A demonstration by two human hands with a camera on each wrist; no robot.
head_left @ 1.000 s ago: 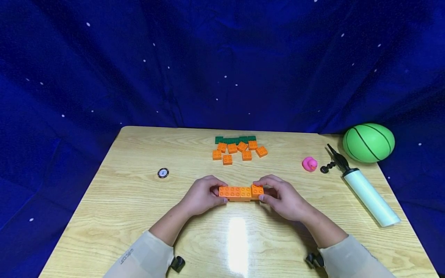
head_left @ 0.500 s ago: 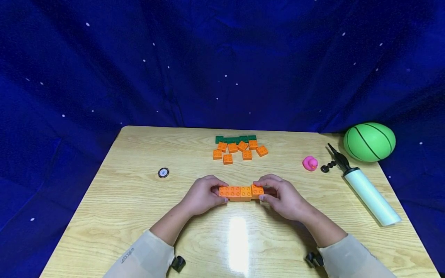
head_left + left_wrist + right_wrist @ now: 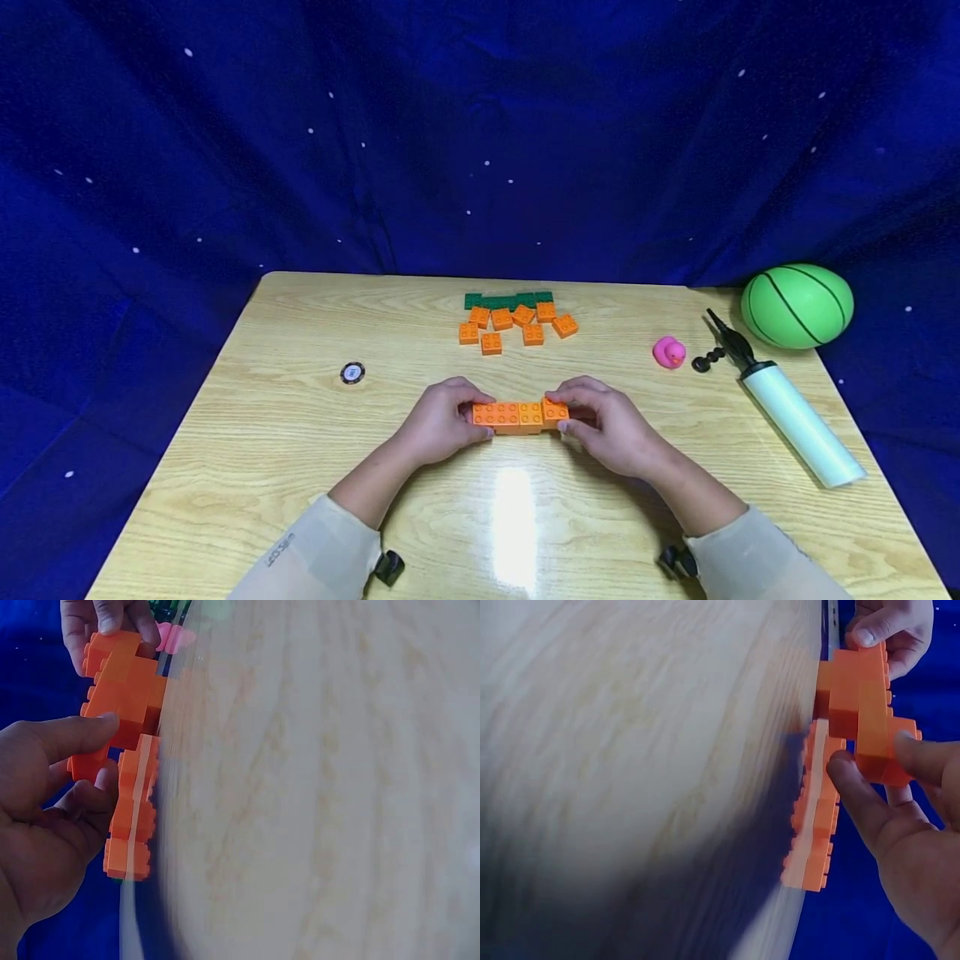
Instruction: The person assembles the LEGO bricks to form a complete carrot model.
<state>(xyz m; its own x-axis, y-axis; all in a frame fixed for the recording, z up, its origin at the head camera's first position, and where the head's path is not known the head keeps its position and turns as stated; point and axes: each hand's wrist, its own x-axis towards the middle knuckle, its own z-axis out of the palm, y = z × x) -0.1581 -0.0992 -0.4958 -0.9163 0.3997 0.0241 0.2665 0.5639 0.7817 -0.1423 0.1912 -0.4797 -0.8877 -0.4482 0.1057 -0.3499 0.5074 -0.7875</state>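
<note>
An assembly of orange toy building bricks (image 3: pixel 506 414) stands on the table between both hands, wider at the top than below. My left hand (image 3: pixel 446 421) grips its left end between thumb and fingers; the left wrist view shows the thumb (image 3: pixel 82 736) on the side of the bricks. At the other end, my right hand (image 3: pixel 611 427) pinches a raised orange brick (image 3: pixel 555 412) that sits one layer higher. From the right wrist view, a narrower lower stack (image 3: pixel 844 697) shows beneath the top row.
Several loose orange bricks (image 3: pixel 491 343) lie behind the hands, before a row of green bricks (image 3: pixel 498 302). A poker chip (image 3: pixel 352 372) lies left. On the right are a pink rubber duck (image 3: pixel 669 352), a small black piece (image 3: pixel 701 364), a hand pump (image 3: pixel 802 425) and a green ball (image 3: pixel 797 307).
The left forearm and wrist have shifted slightly to the right. Both hands keep their hold on the brick assembly, which stays in place.
</note>
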